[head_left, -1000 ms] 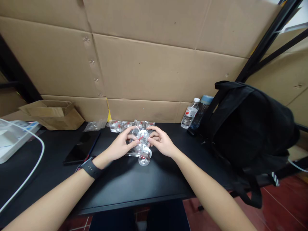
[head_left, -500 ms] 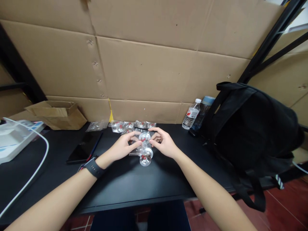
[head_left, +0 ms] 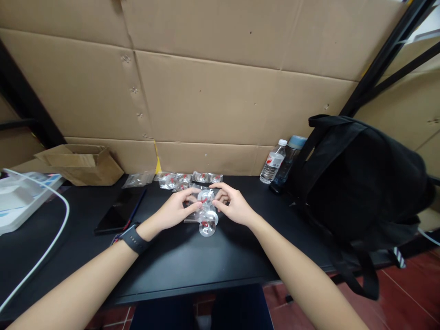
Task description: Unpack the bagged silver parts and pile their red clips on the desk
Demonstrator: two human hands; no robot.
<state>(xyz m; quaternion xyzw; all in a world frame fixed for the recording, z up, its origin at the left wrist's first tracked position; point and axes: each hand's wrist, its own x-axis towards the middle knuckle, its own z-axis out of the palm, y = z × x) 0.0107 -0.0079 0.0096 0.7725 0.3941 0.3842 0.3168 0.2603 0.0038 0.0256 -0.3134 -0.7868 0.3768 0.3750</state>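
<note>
Between my hands is a small clear plastic bag [head_left: 193, 198] with a clear round disc [head_left: 206, 196] that has a red piece at its middle and looks like a suction cup. My left hand [head_left: 176, 208] pinches the bag's left side between thumb and fingers. On the other side, my right hand [head_left: 233, 205] grips its right edge near the disc. Just below the fingers, another clear disc [head_left: 207, 228] with a red centre lies on the black table, partly overlapping one more. Behind my hands rest several filled clear packets [head_left: 175, 179] with red pieces inside.
Flat clear bags [head_left: 138, 179] lie left of the packets, near a brown paper box [head_left: 82, 165]. A dark tablet-like slab [head_left: 118, 213] and a white power strip [head_left: 27, 201] are further left. At right stand a water bottle [head_left: 272, 162] and a black backpack [head_left: 357, 183].
Hardly anything differs. Both hands keep their grip on the bag, with only a slight shift of the fingers and of the whole view.
</note>
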